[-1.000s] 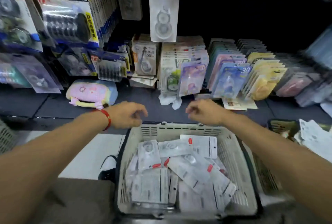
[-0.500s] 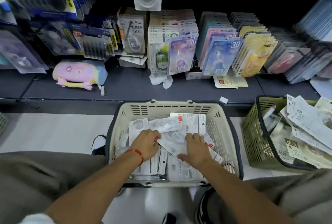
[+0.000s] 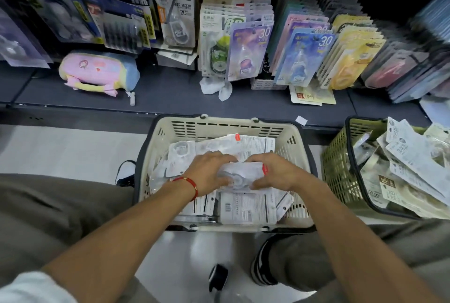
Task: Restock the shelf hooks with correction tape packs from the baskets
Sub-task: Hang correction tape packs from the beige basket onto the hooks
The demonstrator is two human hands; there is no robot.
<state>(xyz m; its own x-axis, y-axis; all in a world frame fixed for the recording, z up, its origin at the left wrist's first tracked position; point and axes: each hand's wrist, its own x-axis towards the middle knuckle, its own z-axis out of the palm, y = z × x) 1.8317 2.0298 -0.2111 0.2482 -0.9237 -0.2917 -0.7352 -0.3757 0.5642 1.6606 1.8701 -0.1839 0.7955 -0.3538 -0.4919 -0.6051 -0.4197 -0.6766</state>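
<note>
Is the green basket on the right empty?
No, the green basket is heaped with white packs that rise above its rim.

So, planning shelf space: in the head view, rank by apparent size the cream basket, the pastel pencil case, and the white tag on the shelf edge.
1. cream basket, though nearest the camera
2. pastel pencil case
3. white tag

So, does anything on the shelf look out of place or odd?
Yes. A pastel plush pouch lies on the shelf among the stationery packs, a crumpled white wrapper sits in front of them, and one flat pack lies fallen.
</note>
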